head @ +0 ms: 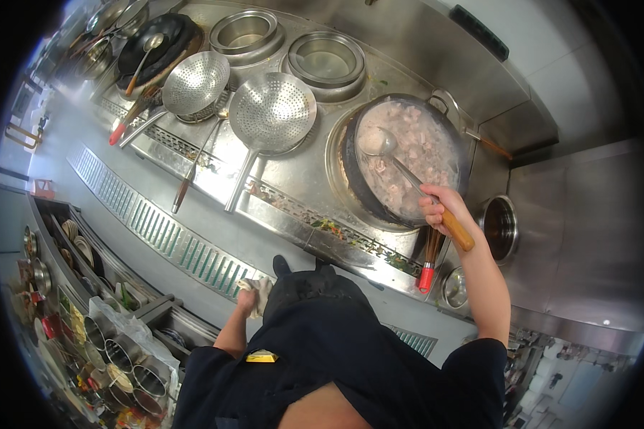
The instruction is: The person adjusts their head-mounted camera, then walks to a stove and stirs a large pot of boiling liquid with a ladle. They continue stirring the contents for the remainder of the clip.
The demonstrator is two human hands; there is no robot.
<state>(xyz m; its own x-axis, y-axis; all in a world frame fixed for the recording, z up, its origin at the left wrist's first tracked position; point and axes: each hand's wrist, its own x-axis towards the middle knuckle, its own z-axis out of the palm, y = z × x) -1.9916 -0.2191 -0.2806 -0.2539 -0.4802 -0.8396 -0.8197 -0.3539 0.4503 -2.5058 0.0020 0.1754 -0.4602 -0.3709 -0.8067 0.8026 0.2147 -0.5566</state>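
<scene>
My right hand [443, 209] grips a metal ladle [378, 142] by the lower shaft, near its wooden handle. The ladle's bowl rests in pale, foamy liquid at the left part of a large black wok [354, 177]. Many pieces of light-coloured meat [408, 137] float in that wok, and steam blurs its surface. Down at my left side, my left hand [251, 298] holds a crumpled whitish cloth [263, 295]. A bamboo wok brush with a red end [425, 278] lies just below my right hand, at the stove's front edge.
Two large perforated strainers [272, 112] [196, 83] lie on the steel stove, handles jutting over its front edge. Behind them sit two round metal pots [326, 59] [244, 35]. Another black wok [158, 48] holds a ladle. Food scraps [333, 228] line the front gutter. A slotted floor drain [155, 220] runs behind me.
</scene>
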